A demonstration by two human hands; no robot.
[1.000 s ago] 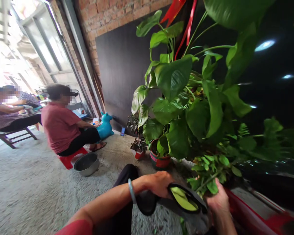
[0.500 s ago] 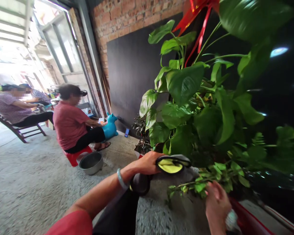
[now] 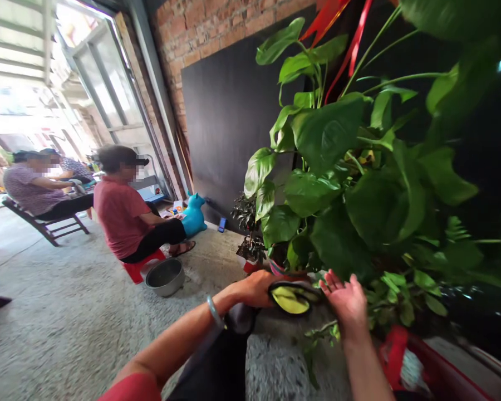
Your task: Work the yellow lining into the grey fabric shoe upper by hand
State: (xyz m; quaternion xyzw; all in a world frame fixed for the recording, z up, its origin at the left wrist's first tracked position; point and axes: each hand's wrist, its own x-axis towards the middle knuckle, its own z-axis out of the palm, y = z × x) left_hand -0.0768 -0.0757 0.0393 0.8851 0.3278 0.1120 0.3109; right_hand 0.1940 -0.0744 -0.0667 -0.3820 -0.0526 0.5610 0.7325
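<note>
Left hand (image 3: 256, 288) has its grip wrapped on the grey fabric item with yellow lining (image 3: 291, 301), near the dark-trousered knee (image 3: 211, 362); right hand (image 3: 347, 301) just beside it, fingers spread, contact unclear. Big leafy plant (image 3: 328, 133) crowds close behind; metal basin (image 3: 166, 278) and seated person (image 3: 123, 217) stay off left.

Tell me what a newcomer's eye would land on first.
Probably the big leafy plant on the right, with red ribbon among its upper stems. Then the bright blue animal figure before the seated person in a red shirt, and the yellow of the cloth in the left grip, low in the middle.
</note>
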